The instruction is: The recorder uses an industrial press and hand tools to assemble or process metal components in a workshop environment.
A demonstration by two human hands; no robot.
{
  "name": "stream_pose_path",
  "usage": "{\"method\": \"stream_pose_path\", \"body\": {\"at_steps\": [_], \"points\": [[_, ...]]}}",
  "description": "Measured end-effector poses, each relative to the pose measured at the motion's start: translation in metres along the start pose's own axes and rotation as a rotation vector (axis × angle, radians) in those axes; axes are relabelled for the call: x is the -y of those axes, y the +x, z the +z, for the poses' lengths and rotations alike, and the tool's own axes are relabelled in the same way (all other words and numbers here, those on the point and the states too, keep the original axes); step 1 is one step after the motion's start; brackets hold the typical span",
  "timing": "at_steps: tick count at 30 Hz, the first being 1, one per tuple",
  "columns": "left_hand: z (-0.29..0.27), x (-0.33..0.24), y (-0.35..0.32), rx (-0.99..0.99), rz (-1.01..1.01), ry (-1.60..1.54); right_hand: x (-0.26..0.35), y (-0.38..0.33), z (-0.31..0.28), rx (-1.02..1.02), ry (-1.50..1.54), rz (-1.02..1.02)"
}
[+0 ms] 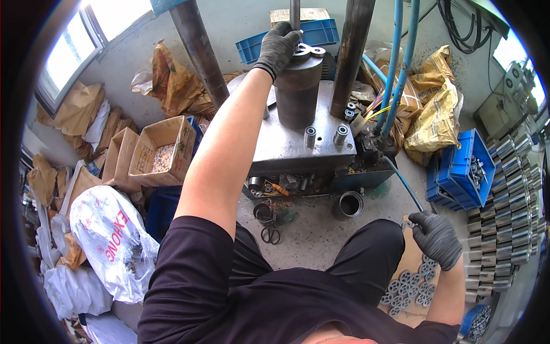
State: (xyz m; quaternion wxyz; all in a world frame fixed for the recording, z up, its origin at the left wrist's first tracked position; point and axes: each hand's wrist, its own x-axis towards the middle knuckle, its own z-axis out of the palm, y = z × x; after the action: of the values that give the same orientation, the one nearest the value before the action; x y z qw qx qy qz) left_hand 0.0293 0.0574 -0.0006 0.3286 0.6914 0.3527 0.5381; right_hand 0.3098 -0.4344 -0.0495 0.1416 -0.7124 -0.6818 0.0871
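My left hand (pixel 277 50), in a dark grey glove, reaches over a thick dark steel cylinder (pixel 297 97) on the press table. Its fingers curl in beside the vertical ram (pixel 295 14); what they grip is hidden, though a metal ring (pixel 302 50) shows at the fingertips. Next to that lies another small ring part (pixel 317 51) on the cylinder's top. My right hand (pixel 436 238), gloved too, is wrapped round the end of a long thin lever (pixel 405 186) that runs down from the valve block (pixel 375 150) on the press's right side.
Two bearing-topped posts (pixel 325 136) stand on the press table (pixel 275 150). Spoked metal wheels (pixel 407 289) lie on cardboard by my right leg. Blue crates (pixel 467 172) and stacked shiny cylinders (pixel 510 212) are to the right, cartons (pixel 163 152) and sacks (pixel 112 241) left. Scissors (pixel 270 235) lie on the floor.
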Motion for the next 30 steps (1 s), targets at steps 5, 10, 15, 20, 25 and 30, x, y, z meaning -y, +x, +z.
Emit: {"method": "stream_pose_path", "body": {"at_steps": [5, 10, 15, 20, 25, 30], "points": [[0.0, -0.004, -0.002, 0.008, -0.022, -0.039, 0.004, -0.003, -0.003, 0.173, -0.026, 0.071], [0.001, -0.001, -0.001, 0.001, -0.028, -0.102, 0.001, 0.0, -0.004, 0.142, -0.045, 0.023], [0.002, -0.003, -0.003, 0.009, -0.028, -0.121, 0.002, 0.001, -0.009, 0.122, -0.004, 0.039], [0.002, -0.002, -0.001, -0.017, -0.034, -0.099, -0.002, 0.0, -0.006, 0.19, -0.046, 0.0], [0.001, 0.001, 0.002, -0.009, -0.061, -0.109, 0.004, 0.002, -0.011, 0.053, -0.014, 0.006], [0.003, 0.003, 0.003, 0.007, -0.058, -0.167, 0.001, 0.002, -0.01, 0.246, -0.072, 0.015]]}}
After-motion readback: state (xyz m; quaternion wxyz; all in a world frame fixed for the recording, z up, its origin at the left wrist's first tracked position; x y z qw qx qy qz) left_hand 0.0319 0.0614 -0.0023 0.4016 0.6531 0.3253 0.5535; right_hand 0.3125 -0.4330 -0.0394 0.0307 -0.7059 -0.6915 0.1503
